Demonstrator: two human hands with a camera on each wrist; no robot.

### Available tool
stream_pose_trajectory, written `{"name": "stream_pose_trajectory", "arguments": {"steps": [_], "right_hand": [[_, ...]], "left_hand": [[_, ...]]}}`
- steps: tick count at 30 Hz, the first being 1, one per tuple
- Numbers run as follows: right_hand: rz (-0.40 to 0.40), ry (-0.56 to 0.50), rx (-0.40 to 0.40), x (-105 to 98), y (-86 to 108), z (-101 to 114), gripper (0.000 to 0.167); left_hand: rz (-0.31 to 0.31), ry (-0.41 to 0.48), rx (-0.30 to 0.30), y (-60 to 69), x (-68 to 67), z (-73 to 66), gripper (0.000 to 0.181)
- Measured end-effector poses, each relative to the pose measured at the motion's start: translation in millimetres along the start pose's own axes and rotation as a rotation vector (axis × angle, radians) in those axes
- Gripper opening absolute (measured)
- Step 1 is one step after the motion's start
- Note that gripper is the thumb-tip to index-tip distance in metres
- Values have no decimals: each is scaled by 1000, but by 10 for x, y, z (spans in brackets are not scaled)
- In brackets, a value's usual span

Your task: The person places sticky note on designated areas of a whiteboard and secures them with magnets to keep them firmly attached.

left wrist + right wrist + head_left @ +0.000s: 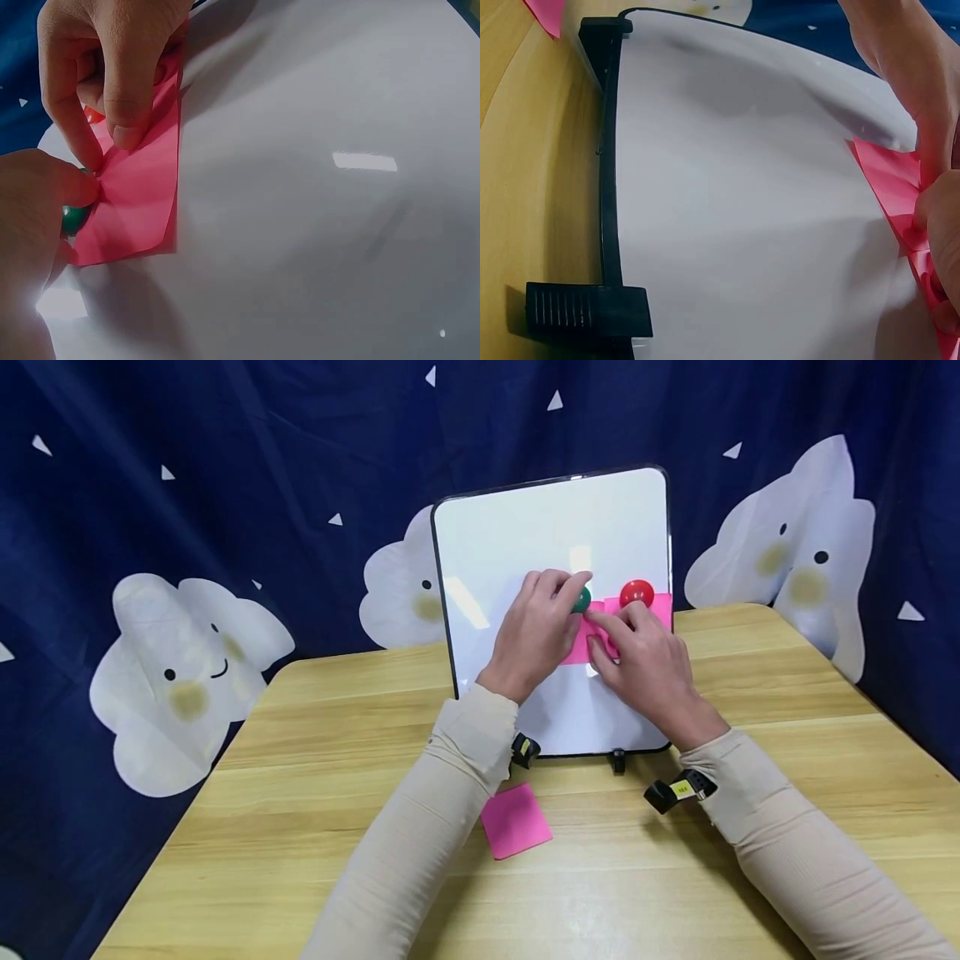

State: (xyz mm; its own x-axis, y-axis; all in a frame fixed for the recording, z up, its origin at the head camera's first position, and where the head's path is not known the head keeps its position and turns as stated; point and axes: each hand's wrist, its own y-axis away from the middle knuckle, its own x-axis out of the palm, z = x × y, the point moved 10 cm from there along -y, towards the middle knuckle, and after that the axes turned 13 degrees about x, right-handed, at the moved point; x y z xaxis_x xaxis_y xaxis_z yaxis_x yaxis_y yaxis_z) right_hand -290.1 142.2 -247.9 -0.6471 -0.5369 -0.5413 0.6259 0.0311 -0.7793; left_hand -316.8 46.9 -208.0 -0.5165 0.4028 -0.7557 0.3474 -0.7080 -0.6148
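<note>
Against the whiteboard (540, 535), my left hand (534, 631) pinches a round green magnet (582, 600) between thumb and fingers. The magnet lies at the top edge of a pink sticky note (139, 202). My right hand (648, 664) holds that note at the board, with thumb and index fingertips on its face in the left wrist view. Its index fingertip is close beside the green magnet. Above the right hand, a round red magnet (637, 592) sits at the top of a second pink note (663, 607), which the hand partly covers.
Another pink sticky note (516, 821) lies on the wooden table (600, 893) in front of the board. Black feet (589, 309) hold the board's lower edge. Behind the table hangs a dark blue curtain (247, 468) with cloud prints.
</note>
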Motion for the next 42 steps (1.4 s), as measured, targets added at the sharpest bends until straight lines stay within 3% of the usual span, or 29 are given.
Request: {"name": "stream_pose_trajectory", "arguments": {"steps": [5, 8, 13, 24, 34, 42], "right_hand": [[0, 4, -1, 8, -5, 1, 36], [-3, 4, -6, 9, -6, 11, 36], [-9, -9, -12, -5, -2, 37, 35], [-14, -16, -14, -53, 6, 81, 30], [-15, -32, -23, -64, 24, 122, 17], [76, -32, -60, 41, 137, 234, 13]], "left_hand": [[-3, 10, -3, 18, -3, 25, 54], [-39, 48, -13, 67, -37, 57, 49], [-108, 78, -22, 210, -131, 93, 37], [-149, 26, -6, 574, -292, 69, 26], [-117, 73, -28, 999, -254, 52, 20], [-67, 140, -11, 1292, -175, 25, 19]]}}
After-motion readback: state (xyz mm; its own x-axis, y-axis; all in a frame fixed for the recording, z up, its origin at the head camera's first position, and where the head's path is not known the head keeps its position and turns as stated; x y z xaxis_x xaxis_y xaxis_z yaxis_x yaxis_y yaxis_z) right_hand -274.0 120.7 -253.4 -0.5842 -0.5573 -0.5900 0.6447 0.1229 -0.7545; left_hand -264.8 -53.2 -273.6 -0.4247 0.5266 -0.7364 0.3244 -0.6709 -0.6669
